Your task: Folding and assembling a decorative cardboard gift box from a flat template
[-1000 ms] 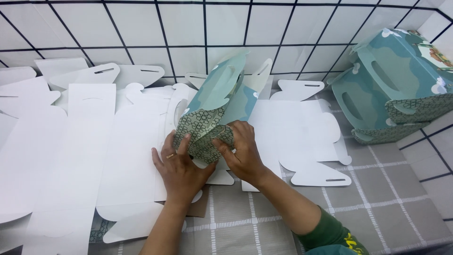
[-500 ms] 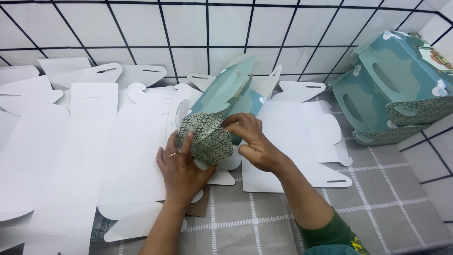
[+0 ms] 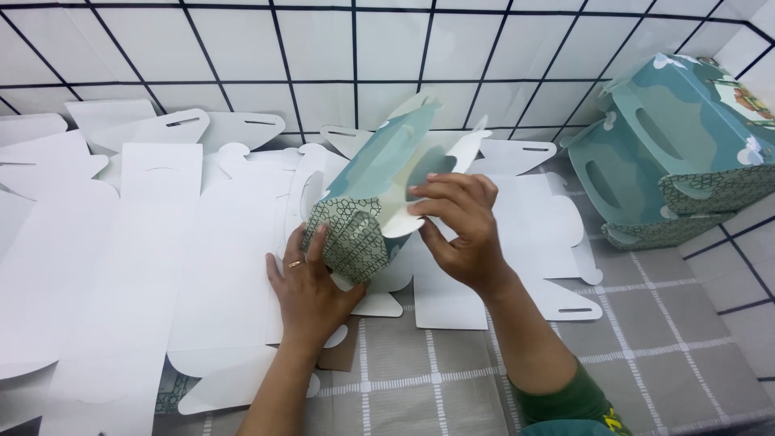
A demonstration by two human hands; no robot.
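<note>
1. A white tiled wall (image 3: 242, 48) with dark grout lines rises behind the work, well beyond the fingertips of both hands.
2. A grey checked tablecloth (image 3: 662, 323) covers the surface and shows bare below and to the right of the right wrist.
3. Flat white box blanks (image 3: 121, 258) with slotted tabs lie spread out, mostly left of the left hand's fingers; more of them (image 3: 541, 226) lie just beyond the right hand.
4. Finished teal gift boxes (image 3: 670, 153) with handle cut-outs stand stacked at the far right, well apart from either hand.
5. The half-folded teal box (image 3: 379, 186) stands tilted between the two hands, its patterned green end low and its white-lined flaps open at the top.
6. The left hand (image 3: 311, 282), wearing a ring, lies with fingers spread flat, fingertips pressed against the patterned end.
7. The right hand (image 3: 460, 226) has its fingers curled together, seemingly pinching a white inner flap; the grip itself is partly hidden.
</note>
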